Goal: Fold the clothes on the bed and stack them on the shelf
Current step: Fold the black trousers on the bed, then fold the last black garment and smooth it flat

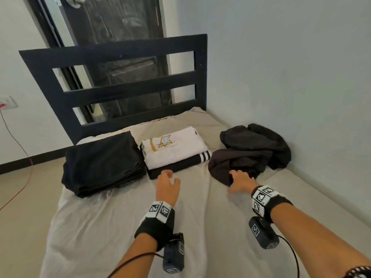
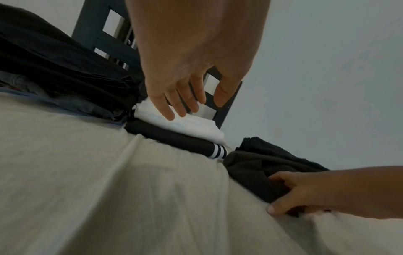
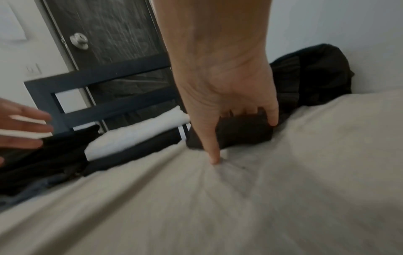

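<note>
Three groups of clothes lie on the bed (image 1: 124, 227). At the left is a folded black stack (image 1: 102, 163). In the middle, a folded white printed shirt (image 1: 172, 147) sits on a black garment with white stripes (image 1: 180, 164). At the right is a crumpled dark pile (image 1: 251, 149). My right hand (image 1: 239, 179) grips the pile's near edge; its middle fingers curl into the dark cloth (image 3: 240, 132) while the thumb touches the sheet. My left hand (image 1: 168, 181) hovers open just in front of the middle stack, fingers straight above the white shirt (image 2: 191, 126).
A dark slatted headboard (image 1: 120, 77) stands behind the clothes, with a dark door (image 1: 120, 21) beyond it. A pale wall (image 1: 291, 77) runs along the bed's right side. A red cable (image 1: 22, 187) trails on the floor at the left. No shelf is in view.
</note>
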`<state>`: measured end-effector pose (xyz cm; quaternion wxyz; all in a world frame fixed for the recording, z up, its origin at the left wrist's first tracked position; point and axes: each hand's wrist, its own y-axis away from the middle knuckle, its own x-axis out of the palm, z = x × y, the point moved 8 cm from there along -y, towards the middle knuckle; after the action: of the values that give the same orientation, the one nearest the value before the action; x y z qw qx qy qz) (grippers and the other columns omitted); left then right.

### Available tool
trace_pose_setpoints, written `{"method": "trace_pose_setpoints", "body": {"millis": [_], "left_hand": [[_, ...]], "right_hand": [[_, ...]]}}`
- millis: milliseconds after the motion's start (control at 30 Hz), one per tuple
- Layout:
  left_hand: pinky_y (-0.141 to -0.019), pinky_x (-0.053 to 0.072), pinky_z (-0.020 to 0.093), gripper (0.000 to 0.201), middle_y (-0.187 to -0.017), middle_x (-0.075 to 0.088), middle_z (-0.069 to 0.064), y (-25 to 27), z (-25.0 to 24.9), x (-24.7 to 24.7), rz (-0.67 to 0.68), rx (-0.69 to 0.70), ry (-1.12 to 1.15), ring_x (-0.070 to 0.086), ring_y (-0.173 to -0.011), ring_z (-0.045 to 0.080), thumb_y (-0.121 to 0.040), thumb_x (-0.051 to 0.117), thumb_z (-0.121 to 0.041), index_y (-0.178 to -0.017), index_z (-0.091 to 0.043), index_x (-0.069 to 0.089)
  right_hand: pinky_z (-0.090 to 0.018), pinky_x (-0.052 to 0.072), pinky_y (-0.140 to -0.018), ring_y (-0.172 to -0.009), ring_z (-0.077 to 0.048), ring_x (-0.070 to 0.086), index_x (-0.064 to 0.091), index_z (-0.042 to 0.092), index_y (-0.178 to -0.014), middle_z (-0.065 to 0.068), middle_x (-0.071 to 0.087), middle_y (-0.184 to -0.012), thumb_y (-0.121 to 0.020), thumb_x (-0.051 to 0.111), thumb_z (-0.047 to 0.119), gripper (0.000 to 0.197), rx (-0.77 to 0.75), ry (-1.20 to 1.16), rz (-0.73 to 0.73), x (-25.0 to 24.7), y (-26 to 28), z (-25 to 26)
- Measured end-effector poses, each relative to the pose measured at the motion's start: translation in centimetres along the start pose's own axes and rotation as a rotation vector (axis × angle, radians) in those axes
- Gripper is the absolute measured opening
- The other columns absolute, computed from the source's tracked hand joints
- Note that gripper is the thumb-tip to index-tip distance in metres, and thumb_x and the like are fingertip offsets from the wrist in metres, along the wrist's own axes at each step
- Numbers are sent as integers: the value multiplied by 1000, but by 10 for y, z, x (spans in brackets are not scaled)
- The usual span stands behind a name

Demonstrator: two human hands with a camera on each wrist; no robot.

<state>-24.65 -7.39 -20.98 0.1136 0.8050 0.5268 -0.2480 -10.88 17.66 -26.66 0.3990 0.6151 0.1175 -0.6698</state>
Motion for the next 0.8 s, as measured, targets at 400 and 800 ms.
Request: {"method": "trace_pose_setpoints", "body": {"millis": [400,800], "left_hand": [[-91,42,30,42,-128,53,6,45,9,41,236,-189,172,54,-114,23,-91,60,-40,-125,-18,49],[-98,45,44,33,-118,61,25,120,69,-98,84,-424,176,57,-108,36,-91,44,5,-122,1,57]], "right_hand": [[-27,37,-78,-111,-29,58,64,18,-82,-15,66,-111,-87,66,26,10,-278,-378,-125,-27,39,64],[-22,48,-83,-90,-8,64,71,20,-94,0,70,-96,-89,69,17,7,-794,-536,432,50,240,202]]}}
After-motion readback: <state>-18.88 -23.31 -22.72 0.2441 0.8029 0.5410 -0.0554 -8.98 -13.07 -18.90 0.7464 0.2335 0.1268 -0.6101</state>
